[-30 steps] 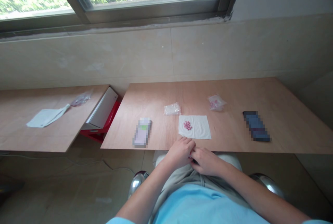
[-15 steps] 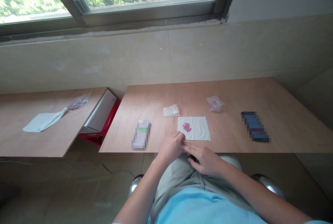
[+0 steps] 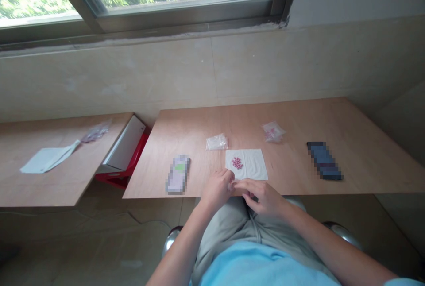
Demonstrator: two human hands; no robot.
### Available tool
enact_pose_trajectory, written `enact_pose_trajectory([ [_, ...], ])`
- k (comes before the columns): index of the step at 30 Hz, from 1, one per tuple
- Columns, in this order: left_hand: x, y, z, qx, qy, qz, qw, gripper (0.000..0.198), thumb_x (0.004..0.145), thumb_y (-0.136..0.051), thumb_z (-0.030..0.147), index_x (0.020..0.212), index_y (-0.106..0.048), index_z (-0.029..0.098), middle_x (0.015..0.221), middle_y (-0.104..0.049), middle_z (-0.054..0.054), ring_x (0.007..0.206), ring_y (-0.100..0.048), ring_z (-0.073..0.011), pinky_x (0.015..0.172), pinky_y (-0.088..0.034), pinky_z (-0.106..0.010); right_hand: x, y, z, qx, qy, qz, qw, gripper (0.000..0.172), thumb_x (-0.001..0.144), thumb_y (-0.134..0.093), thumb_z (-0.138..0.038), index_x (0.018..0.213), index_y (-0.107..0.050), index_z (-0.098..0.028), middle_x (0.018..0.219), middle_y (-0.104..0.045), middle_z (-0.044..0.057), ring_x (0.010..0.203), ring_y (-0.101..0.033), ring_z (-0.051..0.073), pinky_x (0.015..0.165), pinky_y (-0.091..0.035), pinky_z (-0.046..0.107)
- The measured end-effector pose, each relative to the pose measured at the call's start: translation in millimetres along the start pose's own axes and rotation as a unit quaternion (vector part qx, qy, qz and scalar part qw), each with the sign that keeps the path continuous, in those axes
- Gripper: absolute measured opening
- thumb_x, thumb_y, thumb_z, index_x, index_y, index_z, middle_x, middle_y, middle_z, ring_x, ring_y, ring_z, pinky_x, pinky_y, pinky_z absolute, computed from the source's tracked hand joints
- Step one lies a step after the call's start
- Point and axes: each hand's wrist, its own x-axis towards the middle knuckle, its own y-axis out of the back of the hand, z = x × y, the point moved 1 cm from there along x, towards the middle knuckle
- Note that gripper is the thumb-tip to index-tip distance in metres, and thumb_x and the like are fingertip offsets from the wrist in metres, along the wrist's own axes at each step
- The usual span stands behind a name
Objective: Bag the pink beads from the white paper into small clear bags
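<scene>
Left hand [image 3: 218, 188]: at the table's near edge, just below the cloth; fingers curled in close together, a small clear and pinkish bit showing at the tips; whether it is gripped, cannot tell.
Right hand [image 3: 264, 195]: fingers reaching toward the left hand's fingertips, thumb set apart below; a dark patch shows in the gap, and whether anything is held, cannot tell.
Pink beads [image 3: 237, 163]: one loose cluster, on the left half of the cloth, just beyond the left hand.
White cloth [image 3: 255, 164]: flat, creased down the middle, near the front edge of the wooden table [image 3: 299, 120].
Clear bag [image 3: 217, 142]: lying just beyond the cloth's far left corner; any print too small to read.
Bag of pink pieces [image 3: 273, 132]: transparent, beyond the cloth on the right; any label too small to read.
Lilac item [image 3: 178, 174]: flat, phone-shaped, green patch; pixelated, lettering unreadable.
Dark blue item [image 3: 324, 160]: flat, long, a reddish band across; pixelated, lettering unreadable.
Second table, left: white sheets [image 3: 48, 160] beside a purplish clear bag [image 3: 95, 132]; any writing illegible.
Between tables: white box [image 3: 126, 144] above a red plastic piece [image 3: 137, 157].
</scene>
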Motion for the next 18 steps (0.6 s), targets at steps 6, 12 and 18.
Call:
enact_pose_trajectory([
  [6,1.8,-2.1,-0.3,-0.008,0.032,-0.009,0.999,0.007,0.089,-0.06,0.024,0.095,-0.057,0.02,0.091,-0.066,-0.005,0.083,-0.06,-0.021,0.071,-0.04,-0.029,11.9,12.4,48.1,-0.056,-0.118,0.079,0.988,0.027,0.094,-0.053,-0.016,0.118,-0.066,-0.021,0.107,-0.07,0.006,0.075,-0.064,0.015,0.074,-0.052,0.029],
  [12,9.8,-5.9,2.1,-0.031,0.068,-0.007,0.997,0.009,0.089,-0.061,0.028,0.09,-0.056,0.021,0.085,-0.066,-0.003,0.075,-0.06,-0.0192,0.064,-0.036,-0.028,35.6,12.5,87.7,-0.122,-0.199,0.066,0.97,0.017,0.09,-0.062,-0.019,0.105,-0.068,-0.017,0.101,-0.068,0.007,0.086,-0.063,0.017,0.077,-0.046,0.027],
  [18,28.2,-7.9,-3.2,-0.07,0.119,0.003,0.99,0.013,0.086,-0.065,0.029,0.09,-0.056,0.021,0.079,-0.067,-0.001,0.074,-0.062,-0.0189,0.064,-0.037,-0.027,47.5,5.8,95.1,-0.173,-0.24,0.04,0.954,0.014,0.089,-0.069,-0.029,0.098,-0.067,-0.019,0.101,-0.068,0.006,0.089,-0.064,0.017,0.076,-0.041,0.025],
])
